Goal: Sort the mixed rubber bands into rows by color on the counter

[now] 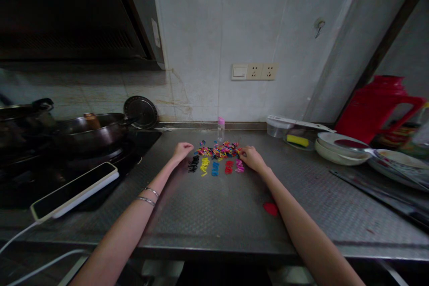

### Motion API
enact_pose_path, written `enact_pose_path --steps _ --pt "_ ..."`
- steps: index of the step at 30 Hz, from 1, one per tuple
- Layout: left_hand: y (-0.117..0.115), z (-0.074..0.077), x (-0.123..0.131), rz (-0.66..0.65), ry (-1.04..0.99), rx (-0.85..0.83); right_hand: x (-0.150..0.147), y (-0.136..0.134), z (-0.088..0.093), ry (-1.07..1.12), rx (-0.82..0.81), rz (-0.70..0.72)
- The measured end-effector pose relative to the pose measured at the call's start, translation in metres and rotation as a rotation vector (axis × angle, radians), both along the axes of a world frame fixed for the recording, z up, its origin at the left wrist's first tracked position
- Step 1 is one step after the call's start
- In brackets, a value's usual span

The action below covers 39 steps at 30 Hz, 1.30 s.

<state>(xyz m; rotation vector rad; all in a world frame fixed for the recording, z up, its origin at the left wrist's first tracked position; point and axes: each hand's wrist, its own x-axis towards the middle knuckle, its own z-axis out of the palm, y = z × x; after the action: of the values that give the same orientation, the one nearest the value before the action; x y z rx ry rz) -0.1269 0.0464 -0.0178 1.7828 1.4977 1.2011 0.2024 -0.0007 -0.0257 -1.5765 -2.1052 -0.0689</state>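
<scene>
A heap of mixed-colour small rubber bands point(221, 149) lies on the metal counter. In front of it, sorted rubber bands form black point(193, 164), yellow point(204, 166), blue point(215, 168), red point(229, 167) and pink point(239, 166) groups. My left hand point(182, 151) hovers by the black group, thumb and fingers pinched together; anything between them is too small to see. At the heap's right end, just above the pink group, my right hand point(252, 158) has its fingertips closed together, their contents hidden. A clear bottle with a pink cap point(220, 130) stands behind the heap.
A phone-like device with a cable point(75, 190) rests by the stove at left, near a pan point(90, 132). To the right are a clear tub point(277, 128), a yellow sponge point(297, 141), stacked bowls point(338, 154) and a red thermos point(372, 109). A red piece point(270, 208) lies beside my right forearm.
</scene>
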Motion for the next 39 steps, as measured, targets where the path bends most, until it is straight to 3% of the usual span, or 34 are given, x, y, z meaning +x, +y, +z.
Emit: enact_pose_path --steps 11,15,20,26,31,39 --pt "0.001 -0.004 -0.001 0.023 0.023 -0.007 -0.015 -0.008 0.014 0.035 0.059 0.03" --pt "-0.001 -0.005 0.001 -0.005 0.051 0.002 -0.045 -0.016 0.02 0.038 0.071 0.148" --pt "-0.001 -0.005 0.004 -0.011 0.087 0.008 -0.091 -0.035 0.021 0.042 0.076 0.398" --pt "-0.002 -0.005 0.007 -0.021 0.161 0.063 -0.121 -0.054 0.015 -0.033 0.103 0.529" --pt "-0.001 -0.005 0.01 -0.045 0.207 0.073 -0.119 -0.054 0.019 -0.037 0.126 0.538" --pt "-0.008 -0.001 0.009 -0.042 0.356 -0.011 -0.081 -0.034 0.03 0.014 0.155 0.376"
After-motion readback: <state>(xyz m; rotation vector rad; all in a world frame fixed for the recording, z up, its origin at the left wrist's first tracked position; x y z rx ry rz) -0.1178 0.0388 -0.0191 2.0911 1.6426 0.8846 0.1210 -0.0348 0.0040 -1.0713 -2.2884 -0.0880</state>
